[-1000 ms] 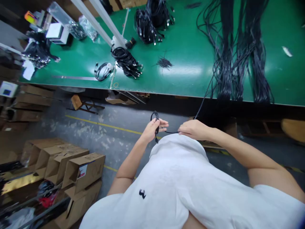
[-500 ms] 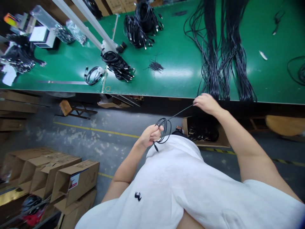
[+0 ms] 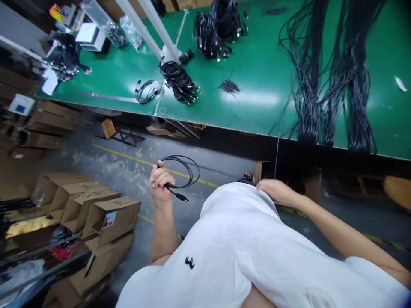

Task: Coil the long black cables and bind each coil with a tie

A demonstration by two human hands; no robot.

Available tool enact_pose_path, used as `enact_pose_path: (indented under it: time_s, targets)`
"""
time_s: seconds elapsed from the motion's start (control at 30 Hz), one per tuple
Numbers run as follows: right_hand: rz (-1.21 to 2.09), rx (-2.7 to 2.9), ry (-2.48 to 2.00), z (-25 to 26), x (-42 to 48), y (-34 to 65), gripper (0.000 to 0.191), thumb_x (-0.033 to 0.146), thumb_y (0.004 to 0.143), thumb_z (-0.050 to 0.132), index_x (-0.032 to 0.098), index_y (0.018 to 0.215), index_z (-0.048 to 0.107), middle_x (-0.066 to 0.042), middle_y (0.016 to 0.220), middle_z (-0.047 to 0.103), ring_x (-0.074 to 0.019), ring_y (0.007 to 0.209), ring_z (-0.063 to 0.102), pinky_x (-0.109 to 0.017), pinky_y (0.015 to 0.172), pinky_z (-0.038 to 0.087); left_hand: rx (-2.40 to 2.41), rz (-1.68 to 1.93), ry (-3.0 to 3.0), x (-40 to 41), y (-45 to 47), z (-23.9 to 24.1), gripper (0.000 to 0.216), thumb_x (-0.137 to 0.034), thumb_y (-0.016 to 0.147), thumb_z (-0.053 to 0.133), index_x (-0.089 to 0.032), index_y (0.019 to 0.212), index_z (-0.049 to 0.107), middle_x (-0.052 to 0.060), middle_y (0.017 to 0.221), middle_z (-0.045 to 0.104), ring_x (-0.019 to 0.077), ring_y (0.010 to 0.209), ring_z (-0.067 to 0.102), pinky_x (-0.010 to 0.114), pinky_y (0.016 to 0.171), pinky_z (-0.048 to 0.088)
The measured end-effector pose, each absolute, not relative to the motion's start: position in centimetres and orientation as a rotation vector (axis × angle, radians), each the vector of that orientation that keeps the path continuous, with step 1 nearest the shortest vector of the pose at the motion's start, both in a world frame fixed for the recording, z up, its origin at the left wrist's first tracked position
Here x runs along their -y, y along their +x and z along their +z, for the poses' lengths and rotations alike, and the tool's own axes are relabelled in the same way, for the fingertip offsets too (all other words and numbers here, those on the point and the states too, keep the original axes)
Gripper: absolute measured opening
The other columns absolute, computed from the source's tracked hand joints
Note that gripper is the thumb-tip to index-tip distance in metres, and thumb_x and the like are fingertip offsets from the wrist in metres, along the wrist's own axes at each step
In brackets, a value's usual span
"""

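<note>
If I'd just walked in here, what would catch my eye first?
Probably the bright green table across the top of the view, with thick hanks of black cables spread over its right part. Next might come the left hand, left of centre, holding a loose coil of black cable whose plug end sticks out below it. Open cardboard boxes line the lower left.

Worker's left hand: fingers curled in, left forearm running nearly straight back from it. Right hand well apart; its grip unclear from here, right forearm slanting outward behind it.
</note>
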State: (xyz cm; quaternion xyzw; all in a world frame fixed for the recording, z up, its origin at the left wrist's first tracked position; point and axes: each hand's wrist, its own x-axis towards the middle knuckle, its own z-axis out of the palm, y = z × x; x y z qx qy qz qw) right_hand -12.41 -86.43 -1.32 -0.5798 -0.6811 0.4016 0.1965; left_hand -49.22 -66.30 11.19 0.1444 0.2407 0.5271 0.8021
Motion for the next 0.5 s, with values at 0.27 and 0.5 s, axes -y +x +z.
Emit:
enact_pose_path:
  time_s: [0.27, 0.5]
  targets:
    - [0.901, 2.34, -1.211, 2.6, 82.6, -13.9, 0.037, 0.037, 0.099, 0.036, 0.021, 0.099, 0.07, -0.007, 0.087, 0.071, -0.0184, 0.078, 0.064, -0.029, 0.072, 0.044, -0.845, 0.876, 0.395, 67.9, -47.4, 8.9, 0.029, -0.017, 0.097, 0.046, -0.017, 0.124, 0.056, -0.004, 0.068, 0.065, 0.0, 0.045, 0.055, 0.005, 0.04, 0.037]
    - [0.827, 2.289, -1.023, 7.5, 77.0, -17.6, 0.038, 0.037, 0.1, 0.036, 0.018, 0.089, 0.067, -0.005, 0.078, 0.065, -0.014, 0.072, 0.057, -0.025, 0.064, 0.036, -0.772, 0.24, 0.857, 72.7, -41.2, 6.3, 0.038, -0.042, 0.08, 0.072, -0.01, 0.1, 0.065, 0.012, 0.085, 0.073, 0.0194, 0.08, 0.07, 0.033, 0.082, 0.056]
